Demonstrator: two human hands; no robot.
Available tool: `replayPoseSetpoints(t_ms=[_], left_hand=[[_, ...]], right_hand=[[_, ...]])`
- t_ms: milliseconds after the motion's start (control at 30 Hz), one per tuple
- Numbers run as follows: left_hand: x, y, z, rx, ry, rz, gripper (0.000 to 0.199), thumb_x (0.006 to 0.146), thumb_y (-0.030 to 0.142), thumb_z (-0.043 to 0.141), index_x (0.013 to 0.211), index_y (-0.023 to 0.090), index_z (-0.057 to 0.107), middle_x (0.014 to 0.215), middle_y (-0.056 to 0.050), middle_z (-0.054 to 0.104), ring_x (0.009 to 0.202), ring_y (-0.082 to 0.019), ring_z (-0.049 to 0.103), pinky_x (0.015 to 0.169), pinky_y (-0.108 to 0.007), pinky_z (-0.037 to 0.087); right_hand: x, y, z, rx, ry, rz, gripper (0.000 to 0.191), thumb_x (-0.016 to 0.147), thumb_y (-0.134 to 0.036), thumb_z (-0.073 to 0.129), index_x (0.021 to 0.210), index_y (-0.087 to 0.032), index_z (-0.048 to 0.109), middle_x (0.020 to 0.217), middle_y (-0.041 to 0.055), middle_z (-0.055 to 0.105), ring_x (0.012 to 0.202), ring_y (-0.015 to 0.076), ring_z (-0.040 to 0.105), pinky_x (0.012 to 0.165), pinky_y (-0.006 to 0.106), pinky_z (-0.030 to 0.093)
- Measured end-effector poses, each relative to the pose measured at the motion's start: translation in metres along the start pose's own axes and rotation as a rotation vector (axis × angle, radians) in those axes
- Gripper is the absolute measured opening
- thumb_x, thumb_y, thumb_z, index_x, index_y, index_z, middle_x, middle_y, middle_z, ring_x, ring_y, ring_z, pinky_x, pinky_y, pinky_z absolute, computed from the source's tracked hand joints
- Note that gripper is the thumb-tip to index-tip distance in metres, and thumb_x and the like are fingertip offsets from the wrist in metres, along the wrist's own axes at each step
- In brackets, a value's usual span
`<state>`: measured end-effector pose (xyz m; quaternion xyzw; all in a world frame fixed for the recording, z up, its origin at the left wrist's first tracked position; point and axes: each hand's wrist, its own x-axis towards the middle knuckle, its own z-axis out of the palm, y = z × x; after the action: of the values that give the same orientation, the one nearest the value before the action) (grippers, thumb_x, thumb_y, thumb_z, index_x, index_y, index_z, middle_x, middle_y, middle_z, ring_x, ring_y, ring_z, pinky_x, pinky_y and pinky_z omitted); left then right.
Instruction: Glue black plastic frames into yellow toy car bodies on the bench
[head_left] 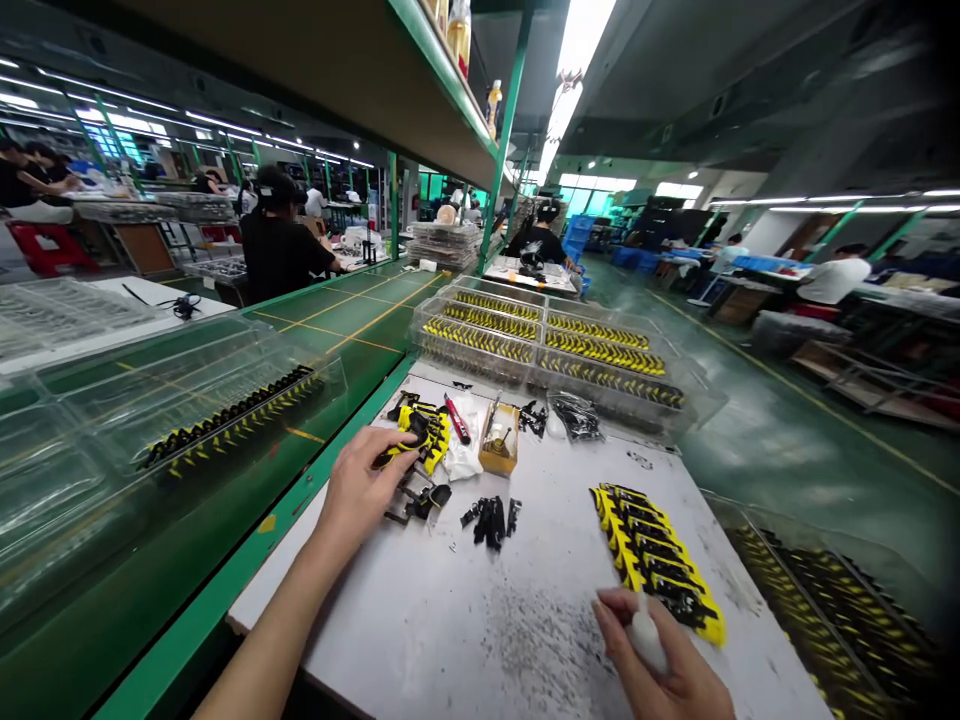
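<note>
Pinched upright in the right hand [664,672], a small white plastic squeeze bottle [646,640], narrow tip up, fingers nearly closed around its rounded body. Looked light, soft-walled and smooth enough to slip, so probably safest held by the body rather than the tip. Sat at the lower end of a slanted row of yellow-and-black moulded plastic parts [651,560], very close, though whether touching was impossible to tell. Across the pale speckled table [442,640], the left hand [361,487], half open, with fingers stretched over a heap of yellow-and-black moulded plastic parts [424,437]. Fingertips on or just above the heap, any real grip impossible to make out. Those parts looked light and stiff, with ridged edges, probably easiest to pick up one at a time by the long side. Just below that hand, jointed black plastic pieces [416,500]; further right, a small pile of loose black pieces [487,520]. Above them, a red utility knife [456,418] on a crumpled white cloth [466,450], beside a small orange-brown open box [499,440] of unclear contents and a clear plastic bag of dark parts [576,415]. Past the table's far edge, clear plastic trays [547,345] lined with more yellow-and-black rows. To the left, a green conveyor bench [360,330] carrying another clear tray [180,420]; further off, a seated co-worker in black [281,245].
</note>
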<state>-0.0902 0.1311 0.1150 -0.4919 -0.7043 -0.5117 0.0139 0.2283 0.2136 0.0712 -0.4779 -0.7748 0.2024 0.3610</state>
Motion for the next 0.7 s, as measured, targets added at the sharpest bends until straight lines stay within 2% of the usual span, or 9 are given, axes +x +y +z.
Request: replayPoseSetpoints(t_ms=[67, 200, 267, 333, 400, 533, 633, 700], left_hand=[[-0.005, 0.016, -0.002, 0.009, -0.073, 0.102, 0.017, 0.088, 0.027, 0.055, 0.103, 0.025, 0.065, 0.099, -0.002, 0.061, 0.094, -0.017, 0.06, 0.085, -0.029, 0.046], [-0.023, 0.044, 0.013, 0.046, -0.409, 0.234, 0.021, 0.092, 0.026, 0.051, 0.11, 0.026, 0.061, 0.098, -0.003, 0.058, 0.086, -0.016, 0.06, 0.078, -0.026, 0.049], [-0.032, 0.05, 0.025, 0.087, -0.545, 0.257, 0.024, 0.092, 0.025, 0.049, 0.114, 0.026, 0.059, 0.098, -0.004, 0.058, 0.084, -0.016, 0.061, 0.077, -0.027, 0.049], [-0.037, 0.051, 0.034, 0.113, -0.618, 0.236, 0.025, 0.091, 0.024, 0.05, 0.115, 0.026, 0.058, 0.099, -0.004, 0.059, 0.085, -0.018, 0.062, 0.077, -0.029, 0.049], [-0.039, 0.05, 0.04, 0.09, -0.645, 0.194, 0.026, 0.089, 0.023, 0.053, 0.115, 0.025, 0.056, 0.101, -0.004, 0.061, 0.089, -0.02, 0.062, 0.079, -0.031, 0.049], [-0.032, 0.049, 0.039, -0.06, -0.675, 0.137, 0.039, 0.083, 0.031, 0.064, 0.119, 0.024, 0.052, 0.102, -0.004, 0.064, 0.092, -0.021, 0.061, 0.08, -0.031, 0.048], [-0.026, 0.044, 0.035, -0.179, -0.617, 0.081, 0.053, 0.076, 0.036, 0.071, 0.123, 0.026, 0.05, 0.106, -0.004, 0.063, 0.097, -0.022, 0.059, 0.086, -0.033, 0.046], [-0.026, 0.037, 0.033, -0.254, -0.563, -0.012, 0.056, 0.074, 0.038, 0.072, 0.125, 0.026, 0.049, 0.109, -0.005, 0.062, 0.101, -0.022, 0.058, 0.09, -0.035, 0.045]], right_hand=[[0.01, -0.022, 0.006, 0.052, 0.003, -0.103, 0.025, 0.079, -0.046, 0.06, 0.085, -0.023, 0.066, 0.084, 0.0042, 0.07, 0.074, 0.0196, 0.067, 0.069, 0.026, 0.055], [0.029, -0.058, 0.02, 0.162, -0.078, -0.323, 0.021, 0.084, -0.035, 0.06, 0.101, -0.024, 0.066, 0.101, 0.0067, 0.068, 0.093, 0.0212, 0.065, 0.08, 0.028, 0.054], [0.034, -0.065, 0.028, 0.21, -0.162, -0.391, 0.024, 0.084, -0.03, 0.059, 0.107, -0.024, 0.065, 0.105, 0.0065, 0.068, 0.097, 0.0207, 0.064, 0.083, 0.029, 0.053], [0.035, -0.065, 0.035, 0.244, -0.247, -0.383, 0.025, 0.085, -0.026, 0.058, 0.11, -0.024, 0.064, 0.104, 0.0056, 0.069, 0.096, 0.0195, 0.065, 0.082, 0.028, 0.053], [0.033, -0.061, 0.038, 0.258, -0.312, -0.331, 0.024, 0.084, -0.025, 0.058, 0.107, -0.024, 0.065, 0.1, 0.0046, 0.07, 0.092, 0.0189, 0.066, 0.08, 0.027, 0.054], [0.025, -0.051, 0.038, 0.298, -0.359, -0.186, 0.012, 0.082, -0.031, 0.059, 0.087, -0.022, 0.065, 0.089, 0.0037, 0.069, 0.081, 0.0191, 0.066, 0.072, 0.027, 0.053], [0.022, -0.046, 0.039, 0.4, -0.338, 0.115, 0.023, 0.081, -0.043, 0.06, 0.085, -0.02, 0.063, 0.068, -0.0005, 0.066, 0.053, 0.0145, 0.059, 0.052, 0.025, 0.05], [0.022, -0.043, 0.041, 0.479, -0.312, 0.297, 0.03, 0.077, -0.048, 0.063, 0.084, -0.019, 0.062, 0.066, -0.0011, 0.066, 0.043, 0.012, 0.054, 0.046, 0.024, 0.046]])
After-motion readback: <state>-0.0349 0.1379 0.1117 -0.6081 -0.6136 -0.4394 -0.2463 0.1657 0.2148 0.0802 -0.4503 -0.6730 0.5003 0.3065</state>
